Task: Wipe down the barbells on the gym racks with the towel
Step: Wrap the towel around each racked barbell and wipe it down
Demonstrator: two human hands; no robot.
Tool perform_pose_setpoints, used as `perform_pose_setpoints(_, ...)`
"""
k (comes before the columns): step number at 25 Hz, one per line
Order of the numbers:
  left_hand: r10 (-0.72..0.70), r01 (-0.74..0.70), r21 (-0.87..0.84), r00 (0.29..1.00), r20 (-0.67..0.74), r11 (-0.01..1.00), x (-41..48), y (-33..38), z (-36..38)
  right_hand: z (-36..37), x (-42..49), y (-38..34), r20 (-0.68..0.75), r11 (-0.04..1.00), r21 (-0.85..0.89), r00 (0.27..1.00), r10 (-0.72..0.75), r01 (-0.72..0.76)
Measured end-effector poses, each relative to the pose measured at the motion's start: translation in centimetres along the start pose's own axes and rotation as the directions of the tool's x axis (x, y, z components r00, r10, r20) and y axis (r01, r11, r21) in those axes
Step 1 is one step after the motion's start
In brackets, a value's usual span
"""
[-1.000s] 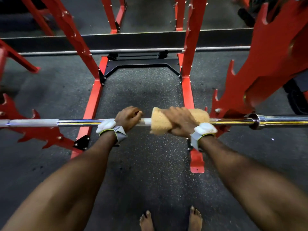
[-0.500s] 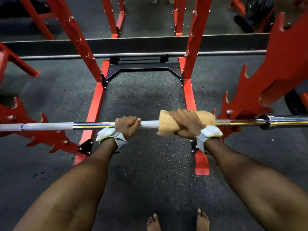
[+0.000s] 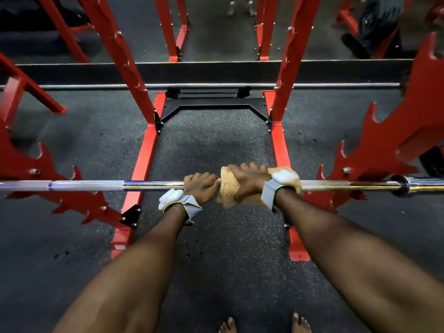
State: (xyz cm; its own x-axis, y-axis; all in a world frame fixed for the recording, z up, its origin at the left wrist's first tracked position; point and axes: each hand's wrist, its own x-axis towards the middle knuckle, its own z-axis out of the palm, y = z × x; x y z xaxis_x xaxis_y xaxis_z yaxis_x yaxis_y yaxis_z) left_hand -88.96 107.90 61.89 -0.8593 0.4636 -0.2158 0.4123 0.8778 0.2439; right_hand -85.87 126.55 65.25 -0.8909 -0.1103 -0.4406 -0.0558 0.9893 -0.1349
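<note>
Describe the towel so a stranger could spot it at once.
Find the long chrome barbell lying across the red rack. Near its middle, the right hand grips the towel wrapped round the bar. It is the only tan textured cloth; the left hand beside it grips bare steel.

A weight-training gym is being shown. A chrome barbell (image 3: 149,185) is being carried on the toothed hooks of a red steel rack (image 3: 384,140), whose uprights (image 3: 287,68) are being anchored on a speckled black rubber floor (image 3: 216,150). Further red frames (image 3: 173,27) are being glimpsed behind, lined up in rows.
</note>
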Motion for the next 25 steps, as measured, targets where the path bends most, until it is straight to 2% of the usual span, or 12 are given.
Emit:
perform_pose_setpoints(3,-0.012,0.012,-0.026,1.0,-0.003,1.0,0.4,-0.1,0.1,2.4,0.3,-1.5,-0.287,0.989,-0.144,0.954,-0.086,0.046)
perform_pose_setpoints(5,0.014,-0.014,-0.068,1.0,0.009,0.998,0.5,-0.4,0.0,3.2,-0.3,0.4,-0.381,0.985,-0.14,0.913,-0.149,0.103)
perform_pose_setpoints(7,0.061,-0.058,-0.08,0.997,0.038,0.995,0.3,-0.8,-0.4,3.8,-1.6,3.8,-0.436,0.984,-0.153,0.887,-0.15,0.091)
perform_pose_setpoints(9,0.084,-0.083,-0.039,0.996,0.028,0.996,-0.2,-1.1,-1.1,4.4,-3.0,6.1,-0.444,0.967,-0.254,0.891,-0.098,-0.021)
perform_pose_setpoints(12,0.06,-0.06,0.012,0.997,-0.041,0.998,-1.5,-2.2,-1.1,4.5,-2.7,3.4,-0.421,0.924,-0.326,0.906,0.049,-0.202)
perform_pose_setpoints(14,0.069,-0.067,0.05,0.996,-0.052,0.997,-2.2,-3.3,-0.8,4.0,-0.9,-1.2,-0.425,0.935,-0.306,0.904,0.034,-0.179)
perform_pose_setpoints(16,0.077,-0.071,0.111,0.996,-0.052,0.991,-2.5,-4.0,-0.4,3.7,0.6,-4.9,-0.378,0.954,-0.286,0.926,-0.021,-0.095)
perform_pose_setpoints(18,0.094,-0.087,0.143,0.995,-0.045,0.986,-2.4,-4.0,-0.2,3.3,0.9,-4.7,-0.356,0.962,-0.272,0.931,-0.086,-0.015)
perform_pose_setpoints(20,0.083,-0.08,0.162,0.997,-0.011,0.984,-2.5,-3.7,-0.1,3.5,-0.3,-1.4,-0.406,0.962,-0.272,0.903,-0.138,0.025)
perform_pose_setpoints(23,0.042,-0.038,0.217,0.999,-0.013,0.975,-2.8,-2.9,0.2,4.6,-2.5,3.2,-0.5,0.968,-0.243,0.863,-0.063,-0.07)
perform_pose_setpoints(25,0.051,-0.045,0.202,0.998,-0.025,0.978,-2.9,-2.7,-0.1,5.0,-2.2,2.0,-0.511,0.952,-0.243,0.859,0.037,-0.185)
